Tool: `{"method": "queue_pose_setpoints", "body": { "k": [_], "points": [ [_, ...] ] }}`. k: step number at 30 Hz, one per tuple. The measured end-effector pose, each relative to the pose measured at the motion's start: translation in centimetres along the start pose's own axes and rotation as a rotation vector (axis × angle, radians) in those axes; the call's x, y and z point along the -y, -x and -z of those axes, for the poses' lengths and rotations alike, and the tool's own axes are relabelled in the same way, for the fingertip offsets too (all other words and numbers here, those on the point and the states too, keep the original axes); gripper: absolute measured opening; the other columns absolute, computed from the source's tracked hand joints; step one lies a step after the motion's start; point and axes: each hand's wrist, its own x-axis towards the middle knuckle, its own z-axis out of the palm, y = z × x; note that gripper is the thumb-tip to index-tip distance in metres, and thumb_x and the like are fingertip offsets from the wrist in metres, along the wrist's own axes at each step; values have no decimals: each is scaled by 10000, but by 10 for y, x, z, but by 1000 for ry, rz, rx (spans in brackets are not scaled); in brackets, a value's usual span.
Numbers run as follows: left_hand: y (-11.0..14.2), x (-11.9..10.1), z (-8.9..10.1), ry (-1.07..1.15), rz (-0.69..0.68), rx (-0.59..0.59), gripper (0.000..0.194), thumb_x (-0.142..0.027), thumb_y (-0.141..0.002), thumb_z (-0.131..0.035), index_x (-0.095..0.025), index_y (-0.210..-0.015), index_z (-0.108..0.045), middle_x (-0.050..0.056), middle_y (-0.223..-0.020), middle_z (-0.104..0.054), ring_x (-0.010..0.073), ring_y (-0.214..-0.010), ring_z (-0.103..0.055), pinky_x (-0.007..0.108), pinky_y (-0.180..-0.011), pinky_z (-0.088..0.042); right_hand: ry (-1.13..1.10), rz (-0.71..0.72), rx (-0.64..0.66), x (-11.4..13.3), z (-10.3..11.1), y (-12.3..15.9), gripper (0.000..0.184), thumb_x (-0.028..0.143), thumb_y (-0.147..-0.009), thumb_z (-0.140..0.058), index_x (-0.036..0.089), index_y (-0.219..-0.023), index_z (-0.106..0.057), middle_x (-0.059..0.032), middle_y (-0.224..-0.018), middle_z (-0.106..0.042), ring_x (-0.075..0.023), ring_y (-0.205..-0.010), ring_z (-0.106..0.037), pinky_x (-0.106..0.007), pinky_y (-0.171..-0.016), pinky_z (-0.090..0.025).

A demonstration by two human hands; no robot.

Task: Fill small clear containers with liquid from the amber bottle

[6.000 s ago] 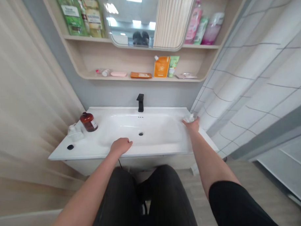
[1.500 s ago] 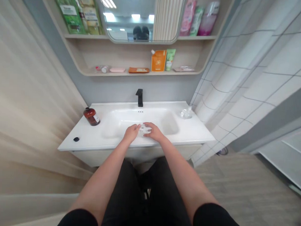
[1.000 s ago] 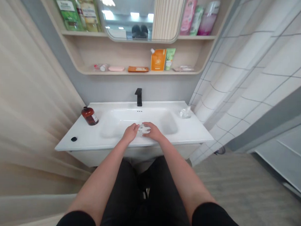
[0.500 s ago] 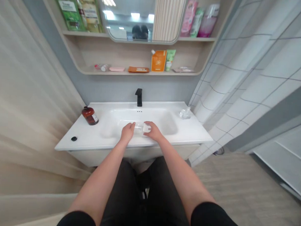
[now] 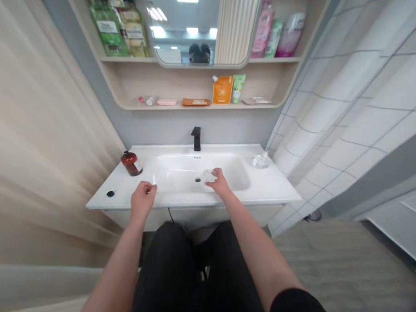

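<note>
Nearby, amber bottle (image 5: 131, 164), right hand (image 5: 220, 183), clear object (image 5: 209, 176)

The white washbasin (image 5: 181, 148) is leaving room for a hand to pass across its bowl between the left hand (image 5: 143, 200) and the right hand (image 5: 219, 183), though the clear plastic piece (image 5: 209, 176) at the right hand is sitting in the way just beside the drain (image 5: 197, 179). Behind the bowl, the black faucet (image 5: 196, 138) is rising into the path, while the amber bottle (image 5: 131, 163) is blocking the left ledge and the clear glass object (image 5: 260, 161) is occupying the right ledge.
</note>
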Motion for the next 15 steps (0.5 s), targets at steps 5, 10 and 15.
{"method": "queue_pose_setpoints", "body": {
  "k": [5,10,15],
  "points": [
    [-36,44,92,-438,104,-24,300,-566,-864,-661,-273,-904,-611,74,-946,-782,348,-970,-740,435,-868,-560,-13,5,39,0,-2,1,805,375,-565,-922,303,-1241,-491,-65,-1235,-681,-324,-1269,-668,-486,-1030,-571],
    [-108,58,120,-666,198,104,271,-504,-796,-729,-258,-867,-640,129,-887,-771,439,-1075,-741,497,-907,-576,-23,4,34,5,-1,4,806,377,-562,-931,299,-1243,-506,-80,-1260,-693,-332,-1263,-678,-503,-1020,-579],
    [-158,69,106,-681,261,219,354,-360,-686,-828,-236,-574,-516,80,-595,-649,387,-873,-751,459,-844,-581,-27,-1,39,7,1,5,805,354,-570,-925,301,-1257,-509,-82,-1272,-696,-334,-1291,-674,-526,-1061,-572]
  ]
}}
